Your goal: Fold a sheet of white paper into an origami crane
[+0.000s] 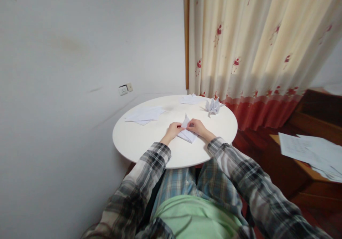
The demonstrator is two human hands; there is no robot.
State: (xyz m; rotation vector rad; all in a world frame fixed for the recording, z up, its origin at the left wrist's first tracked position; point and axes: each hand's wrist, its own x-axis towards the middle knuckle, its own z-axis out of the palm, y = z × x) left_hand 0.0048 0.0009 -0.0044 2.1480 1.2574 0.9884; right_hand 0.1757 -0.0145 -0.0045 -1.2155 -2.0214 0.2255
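Between my hands is a folded piece of white paper [187, 135], its lower part resting on the round white table and a pointed flap standing up at its far end. My left hand [174, 129] pinches the left side of the raised flap. On the opposite side, my right hand [197, 126] grips the flap with its thumb and fingers. The fingertips partly cover the creases, so the exact shape of the fold there is hidden.
The round white table [139, 142] stands against the wall. Flat white sheets [145, 114] lie at its left, folded paper [190, 99] at the back, and pointed folded paper shapes [213, 106] at the back right. Written sheets [312, 153] rest on wooden furniture at right, near a curtain [248, 53].
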